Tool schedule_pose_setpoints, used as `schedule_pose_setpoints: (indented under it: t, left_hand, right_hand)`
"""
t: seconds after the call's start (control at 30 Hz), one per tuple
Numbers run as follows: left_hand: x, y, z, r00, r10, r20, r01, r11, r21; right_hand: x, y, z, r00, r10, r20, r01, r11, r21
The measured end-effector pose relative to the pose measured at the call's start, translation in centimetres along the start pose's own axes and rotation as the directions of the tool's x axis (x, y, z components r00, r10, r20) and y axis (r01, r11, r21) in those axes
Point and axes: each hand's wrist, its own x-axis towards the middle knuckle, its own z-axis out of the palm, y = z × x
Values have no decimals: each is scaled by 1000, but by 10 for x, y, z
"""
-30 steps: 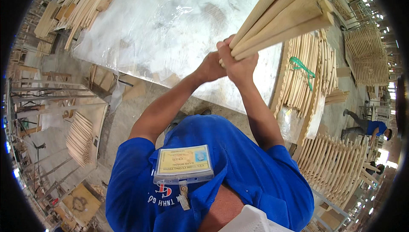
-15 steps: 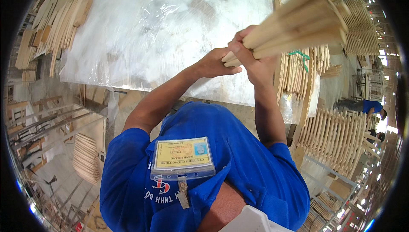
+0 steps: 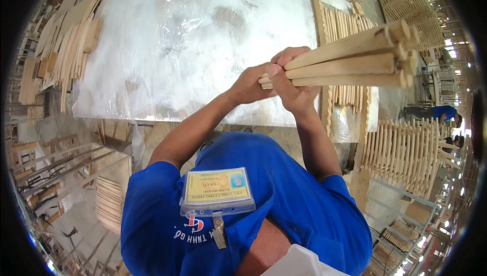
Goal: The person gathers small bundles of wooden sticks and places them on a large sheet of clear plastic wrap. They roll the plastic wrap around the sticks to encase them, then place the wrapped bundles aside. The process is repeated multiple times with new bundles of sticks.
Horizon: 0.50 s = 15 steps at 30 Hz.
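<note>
A bundle of several pale round wooden rods [image 3: 350,63] is gripped in both my hands above the right part of the table. My right hand [image 3: 293,85] wraps round the bundle with the thumb across it. Just to its left, my left hand [image 3: 249,84] is closed about the narrower ends of the rods. The thicker ends point to the right and fan out a little. Partly hidden below the bundle lies a stack of rods [image 3: 341,25] between wavy-edged wooden strips on the table's right side.
Clear plastic film covers the wide white table [image 3: 203,32]. Long wooden slats [image 3: 73,53] are piled at the left. At the right stand a rack of rods [image 3: 398,149] and a metal frame [image 3: 401,205]. Farther right a person [image 3: 439,113] in blue bends over.
The rods have swung down from a raised, blurred tilt to nearly level. Both hands keep hold of them and have shifted slightly left.
</note>
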Motion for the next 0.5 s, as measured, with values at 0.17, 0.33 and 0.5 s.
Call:
schedule_pose_setpoints:
  t: [0.17,0.33,0.5]
  left_hand:
    - [-19,-16,-23,944,9,-330,15,997,70]
    - [-3,5,-3,781,-451,-432,0,692,-722]
    - [-85,-20,-41,696,-556,-454,-101,551,-829]
  right_hand:
    - [27,3,5,966,154,206,-118,978,-175]
    - [-40,46,-95,749,644,154,-440,658,-611]
    - [-96,62,-41,469,767,438,-192,572,-797]
